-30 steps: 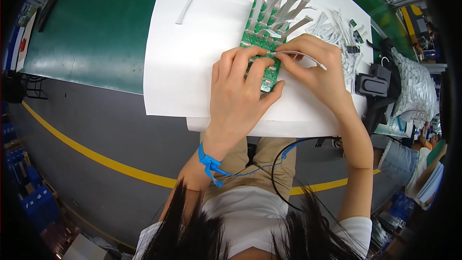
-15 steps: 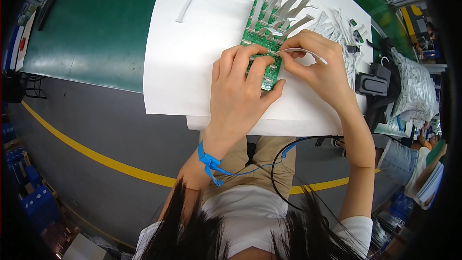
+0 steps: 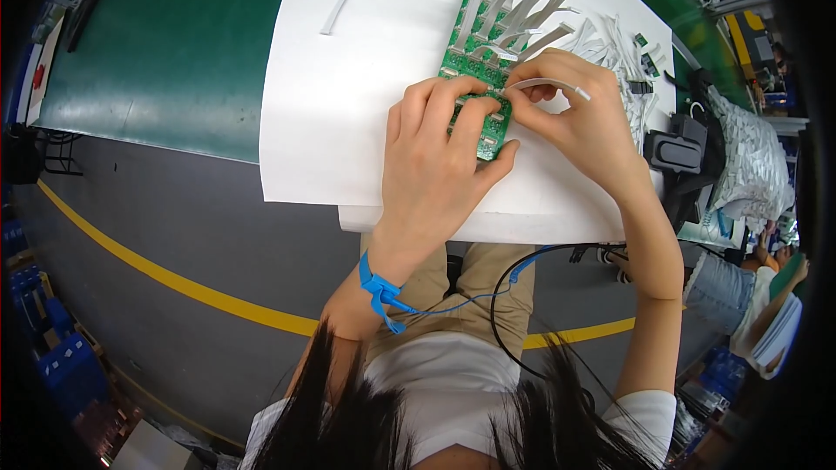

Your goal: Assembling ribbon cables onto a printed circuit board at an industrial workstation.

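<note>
A green circuit board [image 3: 495,132] lies on white paper, with several grey-white flat ribbon cables [image 3: 522,13] standing up from connectors on its far part. Spread across the board's left side, my left hand [image 3: 435,144] rests its fingertips on the board, its thumb near the lower right corner. My right hand [image 3: 579,109] pinches a flat ribbon cable [image 3: 557,84] between thumb and index finger at a connector on the board's right side. The cable's free end points rightward over the hand. Fingertips hide the exact contact at the connector. A blue wrist strap [image 3: 377,285] circles my left wrist.
A heap of loose ribbon cables [image 3: 623,57] lies right of the board, with small green boards [image 3: 649,65] beside it. One single cable [image 3: 345,0] lies on the left of the paper [image 3: 331,122]. A black device [image 3: 675,152] stands at the right table edge.
My right hand has shifted slightly up with the ribbon cable, whose free end now sits a little higher and further left. My left hand stays on the board, almost unmoved.
</note>
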{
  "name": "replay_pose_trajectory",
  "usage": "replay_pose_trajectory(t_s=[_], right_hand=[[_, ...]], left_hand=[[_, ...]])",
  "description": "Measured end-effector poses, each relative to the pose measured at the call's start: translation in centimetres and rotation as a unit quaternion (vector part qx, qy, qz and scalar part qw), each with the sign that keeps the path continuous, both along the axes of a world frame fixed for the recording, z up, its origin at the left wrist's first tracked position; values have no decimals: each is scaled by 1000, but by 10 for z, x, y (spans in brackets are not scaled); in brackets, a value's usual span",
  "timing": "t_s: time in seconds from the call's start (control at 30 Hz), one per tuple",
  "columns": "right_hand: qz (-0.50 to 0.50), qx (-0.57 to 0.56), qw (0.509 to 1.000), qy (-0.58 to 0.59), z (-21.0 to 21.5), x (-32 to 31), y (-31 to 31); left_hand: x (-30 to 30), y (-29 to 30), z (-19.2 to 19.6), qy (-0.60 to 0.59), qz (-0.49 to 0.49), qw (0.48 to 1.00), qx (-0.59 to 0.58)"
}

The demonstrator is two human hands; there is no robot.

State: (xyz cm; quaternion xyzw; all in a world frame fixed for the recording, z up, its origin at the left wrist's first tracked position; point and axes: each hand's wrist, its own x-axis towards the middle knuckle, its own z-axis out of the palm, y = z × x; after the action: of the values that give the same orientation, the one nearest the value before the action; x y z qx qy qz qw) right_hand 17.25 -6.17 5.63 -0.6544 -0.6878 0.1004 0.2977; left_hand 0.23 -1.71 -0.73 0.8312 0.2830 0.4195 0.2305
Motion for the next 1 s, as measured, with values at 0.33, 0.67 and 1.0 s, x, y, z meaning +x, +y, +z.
replay_pose_trajectory(t_s=[0.33,0.67,1.0], right_hand=[[1,-8,1000,-1,0,0,1],[-9,-22,1000,16,1,-1,1],[23,-23,999,-33,0,3,1]], left_hand=[[-1,1,0,5,-7,1000,6],[-2,2,1,5,-10,1000,-1],[0,2,-1,-20,9,1000,-19]])
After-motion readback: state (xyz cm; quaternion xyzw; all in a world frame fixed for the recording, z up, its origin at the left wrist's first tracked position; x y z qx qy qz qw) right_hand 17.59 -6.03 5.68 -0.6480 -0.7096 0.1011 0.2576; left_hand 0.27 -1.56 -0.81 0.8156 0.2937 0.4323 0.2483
